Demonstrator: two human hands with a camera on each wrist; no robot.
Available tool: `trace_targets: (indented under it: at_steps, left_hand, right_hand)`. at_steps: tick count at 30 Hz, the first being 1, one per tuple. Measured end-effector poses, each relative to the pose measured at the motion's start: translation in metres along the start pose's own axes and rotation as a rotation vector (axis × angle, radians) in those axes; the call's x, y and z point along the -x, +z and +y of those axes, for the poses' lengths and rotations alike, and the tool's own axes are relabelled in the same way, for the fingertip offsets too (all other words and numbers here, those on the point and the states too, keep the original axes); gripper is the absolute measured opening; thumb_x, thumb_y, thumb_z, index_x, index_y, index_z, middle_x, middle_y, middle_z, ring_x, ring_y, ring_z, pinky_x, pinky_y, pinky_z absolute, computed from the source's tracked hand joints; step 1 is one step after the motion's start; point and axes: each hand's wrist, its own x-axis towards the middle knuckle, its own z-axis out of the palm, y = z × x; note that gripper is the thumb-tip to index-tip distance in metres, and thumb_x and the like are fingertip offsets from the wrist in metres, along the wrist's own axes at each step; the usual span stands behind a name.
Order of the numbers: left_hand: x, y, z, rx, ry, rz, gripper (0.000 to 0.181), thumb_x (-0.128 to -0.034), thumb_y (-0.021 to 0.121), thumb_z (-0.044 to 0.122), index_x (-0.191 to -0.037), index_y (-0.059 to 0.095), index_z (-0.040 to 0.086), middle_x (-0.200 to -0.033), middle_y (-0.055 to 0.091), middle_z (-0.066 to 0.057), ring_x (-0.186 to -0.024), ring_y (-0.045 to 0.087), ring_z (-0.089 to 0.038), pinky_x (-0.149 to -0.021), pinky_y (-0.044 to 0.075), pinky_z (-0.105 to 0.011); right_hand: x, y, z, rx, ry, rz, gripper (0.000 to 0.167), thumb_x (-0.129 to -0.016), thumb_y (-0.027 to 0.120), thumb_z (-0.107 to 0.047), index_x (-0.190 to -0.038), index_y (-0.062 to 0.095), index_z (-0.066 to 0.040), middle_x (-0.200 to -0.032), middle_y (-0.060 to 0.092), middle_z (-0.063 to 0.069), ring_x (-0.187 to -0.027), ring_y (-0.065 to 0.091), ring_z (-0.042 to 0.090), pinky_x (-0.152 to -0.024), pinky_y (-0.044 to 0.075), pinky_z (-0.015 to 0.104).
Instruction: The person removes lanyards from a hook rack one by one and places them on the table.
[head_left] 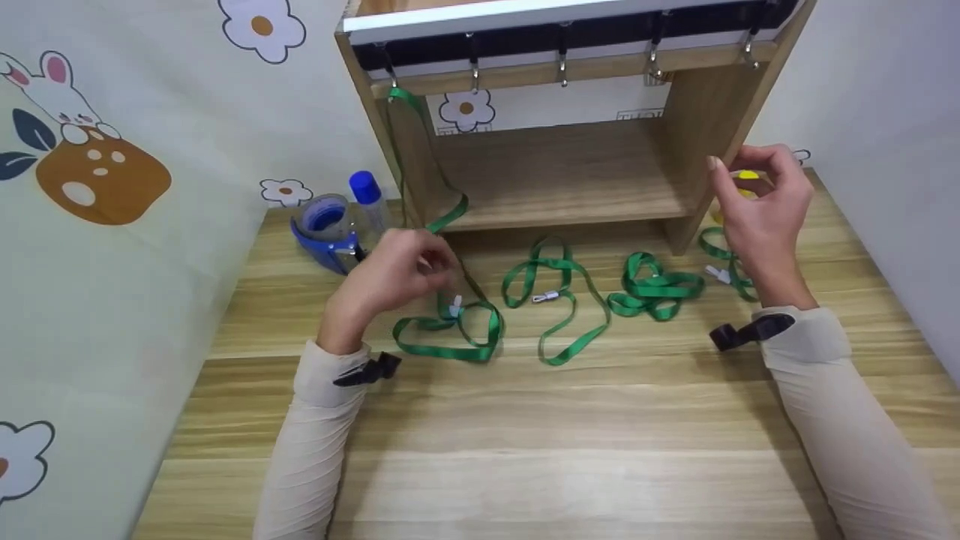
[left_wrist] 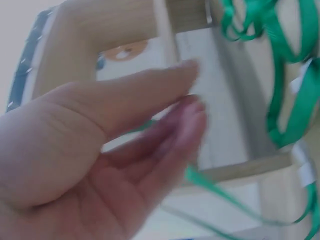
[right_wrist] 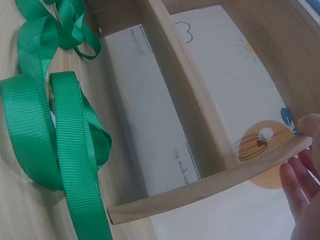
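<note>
A green lanyard point(head_left: 448, 215) hangs from the leftmost hook point(head_left: 390, 73) of a wooden hook rack point(head_left: 570, 176). My left hand point(head_left: 394, 271) hovers just in front of its lower part, thumb and fingers loosely bent with a gap between them. In the left wrist view, green ribbon passes behind that hand. My right hand point(head_left: 769, 206) pinches the edge of the rack's right side panel, with the thumb point(right_wrist: 309, 125) on one face and fingers on the other. More green lanyards with pale clips lie before the rack, including a looped one point(head_left: 574, 349) and a bundled one point(head_left: 660, 289).
Left of the rack are a blue tape roll point(head_left: 328, 225) and a clear bottle with a blue cap point(head_left: 365, 187). A yellow item point(head_left: 748, 175) shows partly behind my right hand. Patterned wall covering point(head_left: 187, 112) borders the wooden table point(head_left: 570, 450).
</note>
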Motion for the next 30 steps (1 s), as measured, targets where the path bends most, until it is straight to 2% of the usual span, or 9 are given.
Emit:
trace_targets:
  at_steps: [4, 7, 9, 11, 14, 20, 24, 30]
  left_hand:
    - [0.002, -0.014, -0.001, 0.002, 0.028, 0.316, 0.011, -0.0998, 0.08, 0.019, -0.099, 0.081, 0.008, -0.096, 0.08, -0.005, -0.086, 0.076, -0.016, -0.076, 0.066, -0.032]
    - [0.002, -0.018, -0.002, 0.0, -0.006, 0.53, 0.02, -0.099, 0.082, 0.027, -0.098, 0.076, 0.007, -0.093, 0.078, -0.005, -0.083, 0.075, -0.014, -0.072, 0.064, -0.028]
    - [0.0, -0.018, -0.003, 0.001, -0.056, 0.629, 0.028, -0.0977, 0.084, 0.03, -0.099, 0.071, 0.005, -0.093, 0.076, -0.008, -0.084, 0.075, -0.017, -0.073, 0.065, -0.03]
    - [-0.002, -0.015, -0.004, 0.011, -0.103, 0.694, 0.033, -0.0972, 0.084, 0.03, -0.103, 0.068, 0.003, -0.097, 0.073, -0.011, -0.086, 0.076, -0.02, -0.075, 0.066, -0.032]
    - [-0.007, -0.008, -0.005, 0.02, -0.114, 0.746, 0.032, -0.099, 0.082, 0.025, -0.109, 0.066, 0.0, -0.103, 0.071, -0.016, -0.09, 0.076, -0.023, -0.077, 0.068, -0.035]
    - [-0.023, 0.013, 0.002, 0.011, -0.021, 0.782, 0.021, -0.1032, 0.076, 0.019, -0.112, 0.074, 0.0, -0.105, 0.078, -0.015, -0.093, 0.079, -0.021, -0.076, 0.07, -0.033]
    - [-0.033, 0.02, 0.008, 0.023, -0.037, 0.793, 0.03, -0.1047, 0.074, 0.03, -0.113, 0.078, 0.002, -0.104, 0.081, -0.013, -0.092, 0.08, -0.019, -0.078, 0.069, -0.031]
    - [-0.045, 0.019, 0.016, -0.008, -0.087, 0.824, 0.042, -0.1018, 0.075, 0.047, -0.096, 0.082, 0.006, -0.092, 0.082, -0.009, -0.081, 0.079, -0.017, -0.076, 0.068, -0.027]
  right_hand:
    - [0.0, 0.0, 0.0, -0.003, -0.001, 0.005, 0.025, -0.096, 0.083, -0.021, -0.115, 0.074, -0.007, -0.109, 0.069, -0.009, -0.106, 0.069, 0.012, -0.096, 0.061, 0.02]
    - [0.0, 0.0, 0.002, -0.005, 0.002, 0.007, 0.025, -0.096, 0.083, -0.021, -0.115, 0.074, -0.008, -0.109, 0.07, -0.008, -0.106, 0.069, 0.012, -0.096, 0.061, 0.019]
    - [-0.001, -0.001, 0.005, -0.007, 0.004, 0.009, 0.025, -0.096, 0.084, -0.021, -0.115, 0.074, -0.008, -0.109, 0.07, -0.008, -0.107, 0.069, 0.012, -0.096, 0.061, 0.019]
    - [-0.002, -0.001, 0.009, -0.009, 0.005, 0.013, 0.025, -0.096, 0.084, -0.022, -0.115, 0.075, -0.009, -0.11, 0.07, -0.007, -0.107, 0.069, 0.013, -0.096, 0.062, 0.02]
    - [-0.003, -0.001, 0.01, -0.009, 0.003, 0.017, 0.026, -0.095, 0.084, -0.022, -0.115, 0.075, -0.008, -0.11, 0.071, -0.007, -0.107, 0.069, 0.013, -0.096, 0.062, 0.02]
    - [0.0, -0.001, 0.003, 0.003, 0.002, 0.022, 0.026, -0.096, 0.084, -0.021, -0.116, 0.074, -0.009, -0.112, 0.073, 0.0, -0.106, 0.069, 0.011, -0.097, 0.062, 0.021]
    - [0.001, 0.0, 0.0, 0.013, 0.012, 0.021, 0.023, -0.097, 0.083, -0.023, -0.116, 0.075, -0.013, -0.115, 0.073, 0.0, -0.108, 0.069, 0.011, -0.098, 0.062, 0.022]
    - [0.001, 0.001, 0.001, 0.011, 0.003, 0.019, 0.024, -0.097, 0.083, -0.022, -0.116, 0.075, -0.01, -0.113, 0.072, -0.003, -0.107, 0.069, 0.011, -0.098, 0.062, 0.022]
